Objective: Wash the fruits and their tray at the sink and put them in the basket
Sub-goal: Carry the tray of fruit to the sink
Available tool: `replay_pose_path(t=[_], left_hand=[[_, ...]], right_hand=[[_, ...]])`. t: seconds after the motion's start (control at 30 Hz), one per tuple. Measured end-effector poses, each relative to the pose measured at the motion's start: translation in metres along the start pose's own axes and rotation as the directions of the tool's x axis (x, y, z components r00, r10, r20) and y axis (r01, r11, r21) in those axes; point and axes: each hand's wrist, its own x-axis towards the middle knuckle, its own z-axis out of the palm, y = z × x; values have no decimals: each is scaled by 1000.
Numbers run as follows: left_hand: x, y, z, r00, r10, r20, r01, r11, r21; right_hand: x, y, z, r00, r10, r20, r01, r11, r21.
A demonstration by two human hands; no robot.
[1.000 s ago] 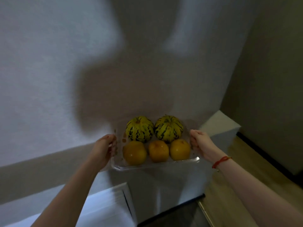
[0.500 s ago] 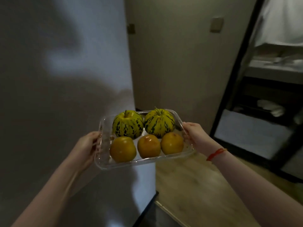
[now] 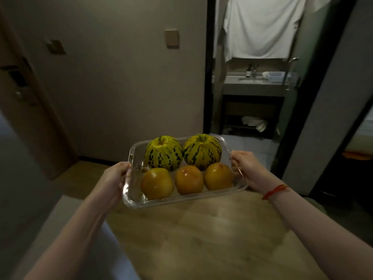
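both hands gripping the clear tray (image 3: 132, 196) by its short ends, left hand (image 3: 113, 179) curled round the left rim, right hand (image 3: 249, 168) round the right, held up over the wood floor (image 3: 201, 235). two striped melons (image 3: 163, 152) at the back, three orange fruits (image 3: 188, 179) in front. sink (image 3: 252, 80) visible through the doorway ahead, white towel (image 3: 260, 27) hanging above it

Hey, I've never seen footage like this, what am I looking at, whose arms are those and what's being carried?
There is no machine: a person wears a camera on the head, looking forward and down. The left hand and right hand grip the ends of a clear tray in the air above a wooden floor. It holds two striped yellow-green fruits behind three orange fruits. Ahead, a doorway shows a sink counter under a white towel.
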Motion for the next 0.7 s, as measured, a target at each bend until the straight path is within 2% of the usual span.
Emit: replay_pose_path(t=[0.2,0.7], left_hand=[[95,0,91,989,-48,139,41,998,56],[342,30,308,918,-113,381,66,989,133]], right_hand=[[64,-16,-66,983,4,-184,-9,1000,-26],[286,-71,-175,891,-7,-455,-1,1000,-17]])
